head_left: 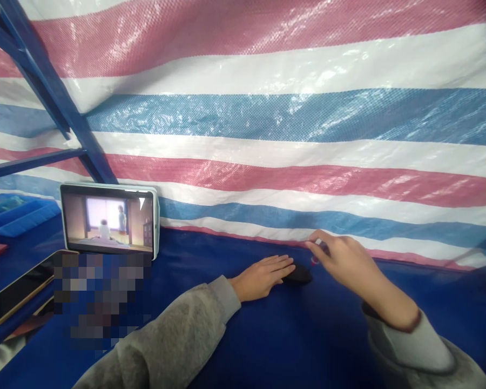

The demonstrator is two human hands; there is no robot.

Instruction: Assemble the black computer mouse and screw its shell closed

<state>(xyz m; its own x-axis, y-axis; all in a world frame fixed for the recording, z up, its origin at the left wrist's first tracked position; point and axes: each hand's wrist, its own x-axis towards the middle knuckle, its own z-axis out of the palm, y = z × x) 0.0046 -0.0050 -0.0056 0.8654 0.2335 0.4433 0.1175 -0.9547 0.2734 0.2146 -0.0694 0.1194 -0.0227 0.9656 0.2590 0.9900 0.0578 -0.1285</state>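
My left hand (263, 277) lies flat with its fingers stretched out. Its fingertips rest on or against a low, black, rounded object (297, 274) on the blue table. To the right, my right hand (344, 260) is raised just above the tabletop, with thumb and forefinger pinched together. Beneath those fingers a small pinkish-red bit (315, 260) shows, with a dark part beside it. Whatever the pinch holds is mostly hidden by the fingers, and its kind cannot be made out.
A tablet (107, 219) in a pale case stands at the left, playing a cartoon. A phone (22, 289) lies before it, near a pixelated patch. A blue tray (24, 216) sits far left. Behind the table (275, 346) hangs a striped plastic sheet (267, 116), beside blue metal bars (60, 97).
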